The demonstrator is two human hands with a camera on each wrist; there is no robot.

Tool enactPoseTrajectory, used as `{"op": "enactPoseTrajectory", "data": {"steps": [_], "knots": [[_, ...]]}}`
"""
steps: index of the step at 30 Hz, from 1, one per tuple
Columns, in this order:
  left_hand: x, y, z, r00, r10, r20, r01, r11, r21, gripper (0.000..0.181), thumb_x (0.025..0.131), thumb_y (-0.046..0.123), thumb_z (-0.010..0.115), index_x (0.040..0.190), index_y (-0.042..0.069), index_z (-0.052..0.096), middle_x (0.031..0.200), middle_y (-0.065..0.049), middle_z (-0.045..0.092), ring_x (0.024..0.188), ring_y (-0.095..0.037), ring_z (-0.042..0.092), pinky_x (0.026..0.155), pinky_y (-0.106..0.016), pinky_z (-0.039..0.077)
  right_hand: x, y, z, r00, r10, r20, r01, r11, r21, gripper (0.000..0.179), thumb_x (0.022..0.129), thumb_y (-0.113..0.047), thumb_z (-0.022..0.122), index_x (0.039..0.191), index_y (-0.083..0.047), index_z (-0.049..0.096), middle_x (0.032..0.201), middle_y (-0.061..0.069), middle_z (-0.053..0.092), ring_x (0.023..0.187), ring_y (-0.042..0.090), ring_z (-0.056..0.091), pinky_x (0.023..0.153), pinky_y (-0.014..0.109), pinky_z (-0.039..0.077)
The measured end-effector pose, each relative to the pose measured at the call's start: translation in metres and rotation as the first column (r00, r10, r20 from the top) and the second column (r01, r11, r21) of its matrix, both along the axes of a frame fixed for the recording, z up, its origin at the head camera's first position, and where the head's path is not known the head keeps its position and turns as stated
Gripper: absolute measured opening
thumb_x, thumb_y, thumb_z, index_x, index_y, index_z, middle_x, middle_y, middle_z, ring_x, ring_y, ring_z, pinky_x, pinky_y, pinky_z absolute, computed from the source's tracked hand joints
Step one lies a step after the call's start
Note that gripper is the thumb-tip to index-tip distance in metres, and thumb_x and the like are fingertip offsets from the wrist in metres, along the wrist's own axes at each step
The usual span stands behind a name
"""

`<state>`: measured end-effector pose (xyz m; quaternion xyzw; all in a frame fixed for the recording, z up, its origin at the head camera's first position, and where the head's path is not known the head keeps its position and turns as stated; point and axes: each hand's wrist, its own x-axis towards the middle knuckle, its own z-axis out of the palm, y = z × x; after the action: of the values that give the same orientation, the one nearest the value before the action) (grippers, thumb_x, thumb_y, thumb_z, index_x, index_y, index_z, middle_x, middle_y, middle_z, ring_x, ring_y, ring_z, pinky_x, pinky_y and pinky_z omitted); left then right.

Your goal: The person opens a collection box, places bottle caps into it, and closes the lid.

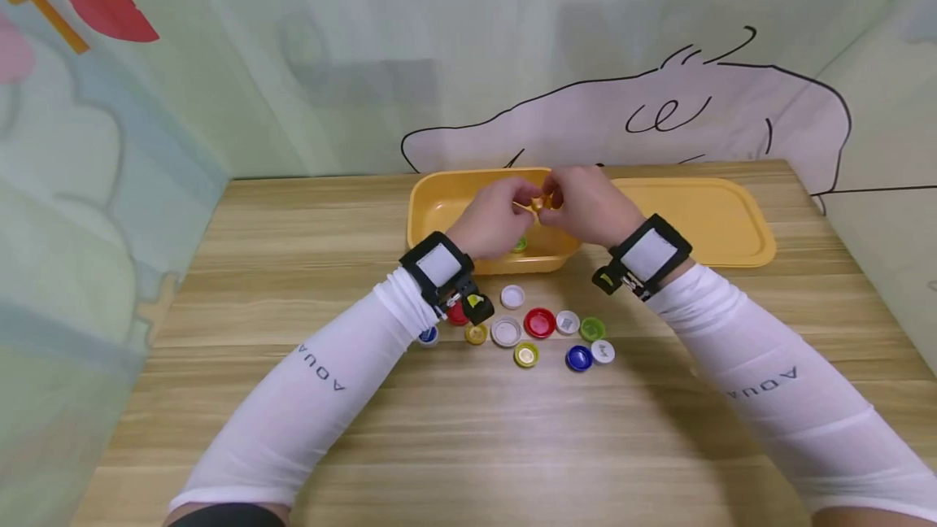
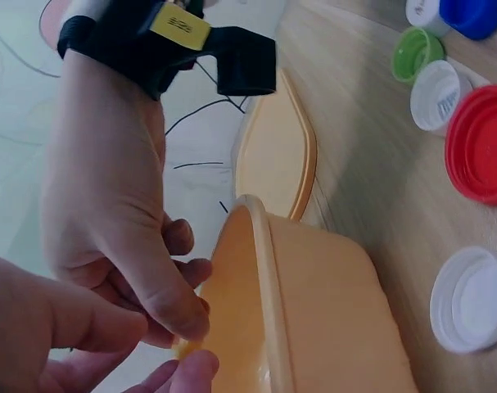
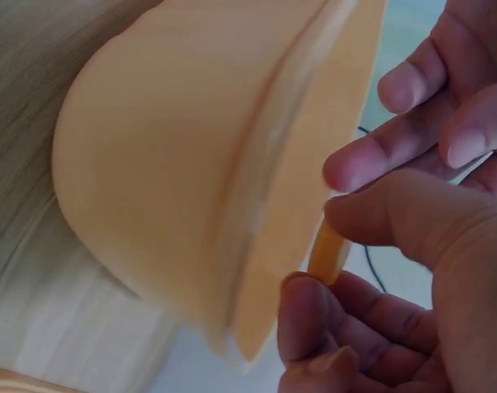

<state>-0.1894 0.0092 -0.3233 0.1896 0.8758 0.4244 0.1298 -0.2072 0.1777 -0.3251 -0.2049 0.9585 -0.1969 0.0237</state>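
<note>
Over the orange plastic box [image 1: 439, 193], my two hands meet at the fingertips. My right hand [image 1: 593, 202] pinches a small yellow bottle cap [image 3: 328, 252] between thumb and finger, held near the rim in the right wrist view. My left hand [image 1: 492, 222] comes in from the other side with loosely bent fingers, its fingertips right at the cap. Inside the box lies a green cap [image 1: 520, 245], partly covered by the left hand. Most of the box's inside is hidden behind the hands.
Several caps lie on the table before the box, among them a large red cap [image 1: 539, 323], a blue cap [image 1: 579, 359], a green cap [image 1: 592, 329] and a white cap [image 1: 507, 332]. The box's flat lid [image 1: 717, 222] rests right of it. A printed curtain [image 1: 329, 63] hangs behind.
</note>
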Motion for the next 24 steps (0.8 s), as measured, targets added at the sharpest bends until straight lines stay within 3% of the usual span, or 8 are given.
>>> {"op": "enactPoseTrajectory", "data": {"steps": [8,16,20,24], "knots": [[-0.007,0.006,-0.01,0.996,0.009,0.086,-0.016,0.996,0.086,0.035,0.09,0.009,0.056,0.124,0.003,0.048,0.123,-0.011,0.051,0.103,-0.013,0.051,0.088,-0.026,0.047,-0.007,0.001,-0.008,0.997,-0.013,0.07,0.011,1.0,0.028,0.029,0.082,-0.015,0.069,0.108,-0.002,0.062,0.087,0.012,0.06,0.074,0.024,0.052,0.064,0.035,0.05],[-0.008,0.003,-0.017,0.987,0.084,0.134,-0.089,0.995,0.035,0.037,0.091,0.016,0.057,0.126,0.008,0.046,0.127,-0.01,0.048,0.106,-0.017,0.047,0.093,-0.034,0.044,-0.004,-0.006,-0.009,0.992,-0.017,0.122,0.008,0.997,0.075,0.039,0.083,-0.013,0.068,0.118,-0.002,0.057,0.095,0.013,0.061,0.077,0.025,0.052,0.069,0.037,0.05],[-0.008,0.001,-0.019,0.987,0.107,0.117,-0.108,0.994,0.003,0.037,0.092,0.019,0.056,0.127,0.011,0.045,0.128,-0.008,0.047,0.106,-0.016,0.048,0.093,-0.033,0.045,-0.001,-0.005,-0.006,0.993,-0.012,0.119,0.005,0.998,0.061,0.038,0.084,-0.013,0.066,0.12,-0.004,0.055,0.097,0.012,0.061,0.078,0.025,0.053,0.069,0.037,0.05],[0.0,-0.003,-0.016,0.994,0.095,0.05,-0.096,0.995,0.007,0.038,0.092,0.021,0.056,0.127,0.012,0.045,0.126,-0.005,0.049,0.101,-0.012,0.049,0.088,-0.029,0.047,0.007,0.0,0.002,0.997,-0.001,0.082,0.0,1.0,0.012,0.034,0.085,-0.014,0.065,0.117,-0.005,0.057,0.095,0.009,0.06,0.076,0.023,0.053,0.065,0.036,0.051]]}}
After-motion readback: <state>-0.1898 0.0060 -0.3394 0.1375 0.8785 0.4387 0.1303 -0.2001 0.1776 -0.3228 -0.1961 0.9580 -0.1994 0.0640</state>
